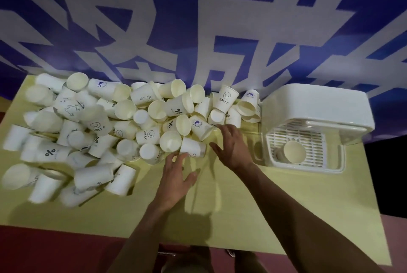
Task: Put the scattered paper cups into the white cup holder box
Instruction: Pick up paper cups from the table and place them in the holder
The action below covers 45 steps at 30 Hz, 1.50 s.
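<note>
Step in hand: picking from the pile of paper cups (105,127). Left hand (176,175) and right hand (231,147) are reaching with fingers spread wide, holding nothing, either side of one cup lying on its side (193,148); left fingertips are probably touching it, blur prevents certainty. Next move is calling for closing on it, then carrying rightward to the white cup holder box (317,114), where one cup (294,151) is sitting inside. Box interior is partly hidden.

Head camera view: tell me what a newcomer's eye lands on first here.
First, the big heap of paper cups tumbled over the left and middle of the yellow table. Next, the left hand and right hand, both open, reaching for a fallen cup at the heap's near edge. At right stands the white cup holder box, one cup inside.
</note>
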Each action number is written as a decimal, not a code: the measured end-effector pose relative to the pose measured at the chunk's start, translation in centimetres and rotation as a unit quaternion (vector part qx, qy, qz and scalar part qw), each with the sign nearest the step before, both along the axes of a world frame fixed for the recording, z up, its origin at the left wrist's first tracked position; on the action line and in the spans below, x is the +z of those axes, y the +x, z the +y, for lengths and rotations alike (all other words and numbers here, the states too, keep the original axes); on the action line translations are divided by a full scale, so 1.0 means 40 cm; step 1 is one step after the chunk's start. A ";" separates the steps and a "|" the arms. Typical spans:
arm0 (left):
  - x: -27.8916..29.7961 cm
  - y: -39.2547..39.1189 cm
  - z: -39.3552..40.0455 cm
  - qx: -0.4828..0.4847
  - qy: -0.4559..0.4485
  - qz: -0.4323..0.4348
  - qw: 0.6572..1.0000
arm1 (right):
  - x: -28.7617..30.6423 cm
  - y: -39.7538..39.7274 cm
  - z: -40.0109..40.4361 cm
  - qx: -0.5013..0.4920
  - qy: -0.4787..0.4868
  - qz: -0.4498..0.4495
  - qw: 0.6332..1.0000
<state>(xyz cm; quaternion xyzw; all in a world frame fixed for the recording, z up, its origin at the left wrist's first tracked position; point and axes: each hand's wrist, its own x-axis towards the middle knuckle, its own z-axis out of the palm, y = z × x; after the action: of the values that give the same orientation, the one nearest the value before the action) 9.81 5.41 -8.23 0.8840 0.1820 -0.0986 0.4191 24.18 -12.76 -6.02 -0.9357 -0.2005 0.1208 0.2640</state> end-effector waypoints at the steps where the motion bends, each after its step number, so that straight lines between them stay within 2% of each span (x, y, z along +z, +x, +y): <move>1: -0.010 0.004 0.007 -0.013 -0.010 -0.010 1.000 | -0.010 0.009 0.020 -0.006 -0.001 0.008 1.000; 7: -0.045 0.025 0.022 -0.055 -0.020 -0.043 0.997 | -0.051 0.021 0.106 -0.034 -0.031 0.022 0.999; 14: 0.006 -0.039 0.030 -0.070 0.014 -0.135 0.988 | -0.068 0.006 0.163 -0.077 -0.078 0.056 0.992; 19: 0.026 -0.085 0.049 -0.126 0.104 -0.224 0.961 | -0.071 0.004 0.185 -0.113 -0.078 0.079 0.987; 29: 0.038 -0.079 0.027 -0.111 0.071 -0.098 0.986 | -0.061 -0.039 0.112 -0.111 0.045 0.059 0.991; 35: 0.029 -0.060 -0.036 -0.125 0.091 -0.079 0.985 | -0.028 -0.101 -0.015 -0.106 0.075 0.020 0.991; 45: 0.048 -0.055 -0.128 -0.138 0.100 -0.067 0.983 | 0.018 -0.179 -0.167 -0.098 0.123 0.020 0.987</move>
<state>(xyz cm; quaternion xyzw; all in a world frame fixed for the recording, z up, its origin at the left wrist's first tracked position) 7.59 0.28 -6.31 0.9426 0.0390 -0.0774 0.3225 17.00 -19.43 -5.31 -0.9085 -0.1156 0.0872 0.3920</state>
